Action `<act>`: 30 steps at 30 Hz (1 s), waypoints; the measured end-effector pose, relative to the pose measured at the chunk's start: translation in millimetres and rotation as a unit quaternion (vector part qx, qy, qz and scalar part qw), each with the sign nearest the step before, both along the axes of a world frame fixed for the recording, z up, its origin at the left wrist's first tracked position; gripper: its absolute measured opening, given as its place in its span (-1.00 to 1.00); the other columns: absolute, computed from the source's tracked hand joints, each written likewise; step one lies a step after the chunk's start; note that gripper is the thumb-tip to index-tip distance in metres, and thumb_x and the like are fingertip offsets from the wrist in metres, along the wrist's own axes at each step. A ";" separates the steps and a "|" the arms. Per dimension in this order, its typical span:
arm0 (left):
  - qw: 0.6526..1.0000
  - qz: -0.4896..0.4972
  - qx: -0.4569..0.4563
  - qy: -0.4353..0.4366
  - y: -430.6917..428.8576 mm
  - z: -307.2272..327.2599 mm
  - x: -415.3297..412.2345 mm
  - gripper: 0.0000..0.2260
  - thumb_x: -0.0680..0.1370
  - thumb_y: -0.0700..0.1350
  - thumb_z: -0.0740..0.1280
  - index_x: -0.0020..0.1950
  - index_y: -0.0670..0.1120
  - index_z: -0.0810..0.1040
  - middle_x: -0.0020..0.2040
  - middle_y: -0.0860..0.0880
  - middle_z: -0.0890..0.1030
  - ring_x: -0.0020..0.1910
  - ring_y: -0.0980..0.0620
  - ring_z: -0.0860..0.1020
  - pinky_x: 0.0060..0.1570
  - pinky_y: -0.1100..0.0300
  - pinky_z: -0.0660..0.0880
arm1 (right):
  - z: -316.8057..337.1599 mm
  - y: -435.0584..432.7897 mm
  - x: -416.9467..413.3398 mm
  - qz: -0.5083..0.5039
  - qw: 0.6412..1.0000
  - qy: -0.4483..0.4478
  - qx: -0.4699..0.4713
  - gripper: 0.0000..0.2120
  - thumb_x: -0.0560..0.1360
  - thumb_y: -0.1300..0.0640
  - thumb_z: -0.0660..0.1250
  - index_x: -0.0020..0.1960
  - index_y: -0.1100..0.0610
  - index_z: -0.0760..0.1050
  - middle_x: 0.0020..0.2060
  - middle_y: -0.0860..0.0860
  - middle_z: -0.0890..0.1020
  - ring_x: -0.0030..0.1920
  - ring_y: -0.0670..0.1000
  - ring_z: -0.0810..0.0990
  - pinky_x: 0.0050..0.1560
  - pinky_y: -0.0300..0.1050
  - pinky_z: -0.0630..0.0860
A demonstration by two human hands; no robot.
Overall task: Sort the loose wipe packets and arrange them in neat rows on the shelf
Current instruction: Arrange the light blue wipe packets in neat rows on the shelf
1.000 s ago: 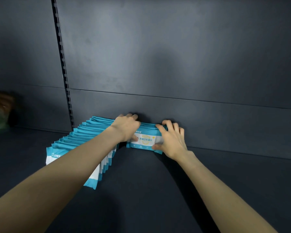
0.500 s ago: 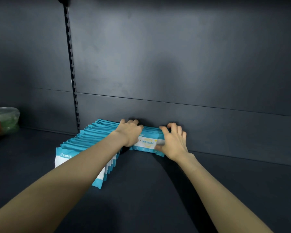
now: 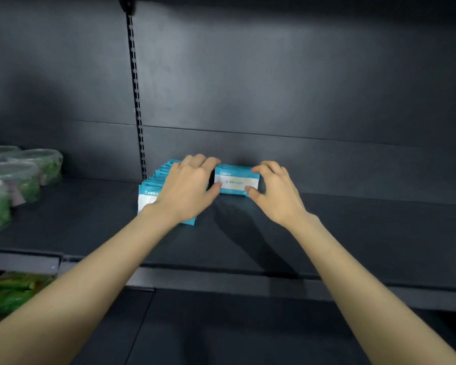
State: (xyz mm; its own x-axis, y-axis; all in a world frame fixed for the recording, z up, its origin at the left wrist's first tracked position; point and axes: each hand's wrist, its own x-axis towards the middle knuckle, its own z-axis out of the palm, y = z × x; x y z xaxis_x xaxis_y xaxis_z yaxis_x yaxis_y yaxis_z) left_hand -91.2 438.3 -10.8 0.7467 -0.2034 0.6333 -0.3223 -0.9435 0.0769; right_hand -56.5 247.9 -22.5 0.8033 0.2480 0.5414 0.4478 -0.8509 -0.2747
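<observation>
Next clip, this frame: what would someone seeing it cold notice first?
Both hands meet at the back of the dark shelf: left hand and right hand pinch a teal wipe bundle by its ends. A row of matching packets runs just left of it, partly under the left hand; clear tubs of greens sit far left.

The wipe packet (image 3: 237, 180) is teal blue with a white band across its middle. On this band there is small blue print and a line of faint yellow marks. The row of packets (image 3: 153, 191) beside it shows the same teal and white. The shelf (image 3: 353, 233) and the back panel (image 3: 274, 75) are plain dark grey. The upright strip (image 3: 136, 88) is black, with a regular pattern of small slots. The tubs (image 3: 37, 164) are clear, their content green.
</observation>
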 end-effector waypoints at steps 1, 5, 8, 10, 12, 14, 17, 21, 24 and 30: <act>1.000 -0.016 0.000 -0.016 2.8 -8.2 -19.6 -0.62 0.55 -0.04 0.29 0.34 -0.13 0.44 0.16 -0.14 0.53 0.17 -0.20 0.45 0.13 -0.03 0.35 | -6.1 0.9 -21.7 -0.001 1.000 -0.008 0.003 -0.57 0.54 0.04 0.32 0.35 0.16 0.39 0.33 0.03 0.37 0.26 0.10 0.35 0.20 0.01 0.40; 0.998 -0.058 0.002 -0.037 12.5 -47.6 -90.9 -0.58 0.49 0.01 0.17 0.22 -0.21 0.52 0.00 -0.17 0.58 -0.01 -0.22 0.55 -0.01 -0.04 0.47 | -38.8 4.7 -98.8 -0.003 1.000 -0.017 0.015 -0.58 0.53 0.03 0.35 0.32 0.18 0.43 0.29 0.07 0.41 0.22 0.12 0.38 0.16 0.01 0.42; 0.997 -0.062 -0.017 -0.040 16.4 -78.0 -132.3 -0.59 0.50 0.00 0.16 0.25 -0.19 0.51 0.04 -0.14 0.58 0.02 -0.18 0.53 0.00 -0.01 0.46 | -65.3 7.3 -142.4 0.006 1.000 -0.012 0.021 -0.60 0.52 0.07 0.35 0.31 0.20 0.44 0.30 0.10 0.42 0.22 0.14 0.40 0.16 0.02 0.43; 0.997 -0.059 -0.015 -0.043 19.6 -104.8 -159.4 -0.61 0.51 -0.01 0.18 0.26 -0.18 0.50 0.06 -0.12 0.57 0.03 -0.14 0.51 0.01 0.02 0.41 | -89.6 8.6 -172.1 0.017 1.000 -0.012 0.023 -0.62 0.51 0.11 0.37 0.28 0.22 0.46 0.27 0.13 0.45 0.20 0.17 0.43 0.14 0.05 0.46; 0.998 -0.047 -0.011 -0.033 23.0 -134.8 -185.3 -0.61 0.52 -0.01 0.18 0.25 -0.17 0.50 0.06 -0.10 0.57 0.03 -0.12 0.51 0.04 0.07 0.36 | -118.5 10.0 -199.0 0.028 0.999 -0.003 0.035 -0.63 0.51 0.13 0.37 0.27 0.24 0.47 0.25 0.14 0.47 0.19 0.18 0.44 0.15 0.05 0.46; 0.999 -0.032 -0.013 0.001 27.0 -169.8 -209.2 -0.62 0.51 -0.01 0.18 0.23 -0.17 0.52 0.06 -0.10 0.58 0.02 -0.13 0.54 0.03 0.04 0.40 | -151.0 12.3 -223.0 0.033 0.998 0.024 0.044 -0.64 0.51 0.13 0.36 0.27 0.23 0.47 0.26 0.13 0.47 0.20 0.16 0.43 0.17 0.02 0.44; 0.996 -0.007 -0.029 0.089 32.7 -231.7 -243.8 -0.61 0.50 0.00 0.17 0.20 -0.18 0.55 0.03 -0.12 0.60 -0.02 -0.17 0.58 -0.03 0.01 0.49 | -211.9 17.1 -252.9 0.035 0.993 0.107 0.046 -0.64 0.52 0.12 0.35 0.27 0.22 0.47 0.27 0.14 0.46 0.22 0.16 0.42 0.18 0.05 0.45; 0.973 0.041 -0.064 0.220 33.3 -320.3 -290.7 -0.58 0.45 0.02 0.14 0.15 -0.18 0.58 -0.03 -0.14 0.61 -0.09 -0.19 0.62 -0.09 -0.03 0.55 | -302.2 28.6 -289.9 0.047 0.971 0.234 0.033 -0.63 0.52 0.13 0.35 0.29 0.24 0.45 0.28 0.18 0.45 0.25 0.22 0.42 0.21 0.09 0.44; 0.945 0.067 -0.064 0.314 36.3 -383.8 -323.4 -0.60 0.44 0.02 0.17 0.13 -0.17 0.58 -0.06 -0.13 0.61 -0.14 -0.19 0.63 -0.15 -0.04 0.57 | -367.9 36.9 -315.7 0.043 0.944 0.326 0.018 -0.60 0.54 0.09 0.32 0.34 0.20 0.42 0.31 0.14 0.42 0.27 0.17 0.39 0.23 0.01 0.38; 0.876 0.131 -0.126 0.447 51.7 -495.6 -361.3 -0.62 0.47 -0.15 0.41 0.28 -0.17 0.51 0.15 -0.18 0.56 0.07 -0.25 0.57 0.07 -0.05 0.47 | -488.1 55.3 -352.2 0.015 0.880 0.475 0.019 -0.61 0.54 0.11 0.31 0.33 0.22 0.41 0.26 0.14 0.46 0.29 0.15 0.41 0.29 -0.08 0.32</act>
